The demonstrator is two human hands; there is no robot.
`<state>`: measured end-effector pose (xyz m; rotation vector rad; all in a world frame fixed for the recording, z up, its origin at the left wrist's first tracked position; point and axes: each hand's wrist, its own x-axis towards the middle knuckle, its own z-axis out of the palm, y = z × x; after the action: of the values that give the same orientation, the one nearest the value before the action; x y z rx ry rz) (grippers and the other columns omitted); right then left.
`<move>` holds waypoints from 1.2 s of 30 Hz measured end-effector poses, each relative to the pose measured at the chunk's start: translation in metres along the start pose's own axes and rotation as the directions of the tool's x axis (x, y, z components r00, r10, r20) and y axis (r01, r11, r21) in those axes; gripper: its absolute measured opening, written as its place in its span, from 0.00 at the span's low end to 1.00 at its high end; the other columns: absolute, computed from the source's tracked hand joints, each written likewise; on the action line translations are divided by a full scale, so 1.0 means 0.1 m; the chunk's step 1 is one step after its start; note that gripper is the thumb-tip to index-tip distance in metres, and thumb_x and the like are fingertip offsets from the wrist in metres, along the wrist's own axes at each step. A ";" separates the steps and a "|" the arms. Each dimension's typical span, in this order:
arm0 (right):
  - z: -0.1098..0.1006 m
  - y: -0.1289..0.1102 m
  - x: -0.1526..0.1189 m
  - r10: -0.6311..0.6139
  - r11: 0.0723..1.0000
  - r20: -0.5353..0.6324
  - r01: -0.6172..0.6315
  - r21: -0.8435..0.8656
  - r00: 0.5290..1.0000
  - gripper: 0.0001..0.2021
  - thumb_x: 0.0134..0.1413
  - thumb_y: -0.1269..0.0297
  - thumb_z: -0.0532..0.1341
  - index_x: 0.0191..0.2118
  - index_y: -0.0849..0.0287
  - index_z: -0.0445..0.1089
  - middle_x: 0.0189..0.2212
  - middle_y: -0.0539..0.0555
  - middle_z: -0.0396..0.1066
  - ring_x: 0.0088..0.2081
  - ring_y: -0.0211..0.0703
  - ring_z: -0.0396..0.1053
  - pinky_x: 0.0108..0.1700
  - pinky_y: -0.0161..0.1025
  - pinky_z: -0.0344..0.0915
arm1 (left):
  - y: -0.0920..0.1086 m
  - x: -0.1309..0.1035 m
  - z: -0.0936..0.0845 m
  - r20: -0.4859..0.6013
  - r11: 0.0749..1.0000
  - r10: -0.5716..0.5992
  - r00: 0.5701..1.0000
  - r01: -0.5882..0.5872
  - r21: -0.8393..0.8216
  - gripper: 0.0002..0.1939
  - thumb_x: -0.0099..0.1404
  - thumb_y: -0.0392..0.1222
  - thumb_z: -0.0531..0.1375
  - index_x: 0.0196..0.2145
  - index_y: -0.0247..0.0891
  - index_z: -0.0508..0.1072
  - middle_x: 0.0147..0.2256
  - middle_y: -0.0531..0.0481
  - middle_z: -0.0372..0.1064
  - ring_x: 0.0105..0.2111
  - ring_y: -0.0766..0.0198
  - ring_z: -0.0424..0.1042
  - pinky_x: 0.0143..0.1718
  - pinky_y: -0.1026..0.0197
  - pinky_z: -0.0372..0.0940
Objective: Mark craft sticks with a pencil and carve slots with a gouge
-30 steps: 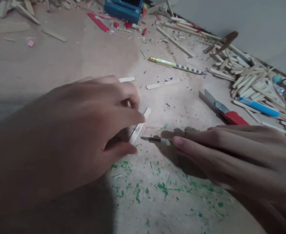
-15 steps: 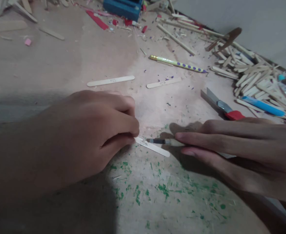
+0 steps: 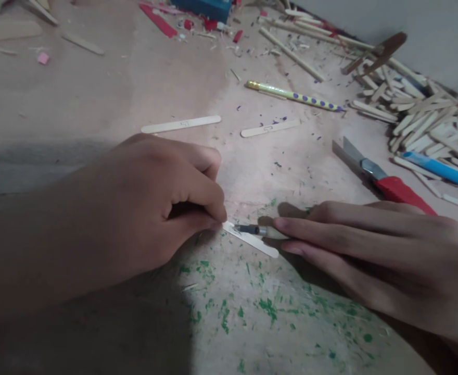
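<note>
My left hand (image 3: 166,192) pinches the near-left end of a pale craft stick (image 3: 254,242) between thumb and forefinger, against the table. Pencil-like marks show on that stick beside the pinch. Coming from the other side, my right hand (image 3: 354,250) grips a slim craft knife (image 3: 270,231) with a dark metal collar and pale handle. Its tip rests at the marked part of the stick; the rest of its handle is hidden by my fingers. Two more marked craft sticks lie beyond my hands, one on the left (image 3: 181,124) and one on the right (image 3: 270,128).
A red-handled utility knife (image 3: 401,192) lies just beyond my right hand. Behind it are a blue marker (image 3: 440,169) and a heap of sticks (image 3: 428,120) by the wall. A spotted pencil (image 3: 291,95) lies farther back. Green flecks mark the tabletop (image 3: 268,328).
The knife tip stays at the stick's marks while my right hand has shifted slightly left and down. The background has slid a little right and up in view.
</note>
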<state>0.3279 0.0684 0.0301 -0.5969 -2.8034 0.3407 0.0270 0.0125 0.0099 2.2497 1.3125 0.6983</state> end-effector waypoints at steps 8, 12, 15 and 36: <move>0.03 -0.06 0.02 -0.002 1.000 0.054 0.002 -0.003 0.999 0.13 0.78 0.63 0.62 0.62 0.52 0.73 0.33 0.47 0.81 0.28 0.36 0.78 0.30 0.36 0.73 | 0.01 0.03 -0.02 0.012 0.999 -0.024 1.000 0.024 -0.041 0.12 0.69 0.33 0.67 0.29 0.47 0.85 0.25 0.62 0.68 0.27 0.75 0.67 0.31 0.65 0.52; 0.02 -0.03 0.02 -0.074 0.997 0.027 0.074 -0.010 0.997 0.11 0.79 0.64 0.60 0.61 0.54 0.72 0.34 0.49 0.82 0.29 0.39 0.79 0.28 0.40 0.72 | 0.00 0.02 -0.03 0.017 0.998 -0.025 1.000 0.026 -0.055 0.13 0.72 0.35 0.66 0.30 0.47 0.85 0.25 0.61 0.68 0.27 0.75 0.67 0.30 0.66 0.51; 0.02 -0.02 0.02 -0.080 0.997 0.010 0.080 0.012 0.997 0.12 0.80 0.64 0.59 0.61 0.53 0.72 0.35 0.50 0.83 0.30 0.40 0.80 0.28 0.41 0.72 | 0.01 0.02 -0.04 0.025 0.999 -0.027 0.999 0.028 -0.045 0.12 0.72 0.36 0.67 0.31 0.47 0.85 0.25 0.61 0.67 0.26 0.76 0.66 0.30 0.66 0.51; 0.14 -0.02 0.00 -0.109 0.994 -0.054 0.111 0.023 0.993 0.11 0.77 0.66 0.63 0.59 0.58 0.72 0.31 0.47 0.79 0.27 0.36 0.75 0.29 0.41 0.69 | 0.07 0.07 -0.07 0.084 0.986 -0.112 0.990 0.121 -0.117 0.13 0.67 0.31 0.68 0.31 0.48 0.87 0.25 0.59 0.72 0.27 0.72 0.70 0.30 0.65 0.56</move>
<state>0.3234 0.0643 0.0175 -0.4369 -2.7632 0.3339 0.0303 0.0163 0.0208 2.0645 1.3162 0.6260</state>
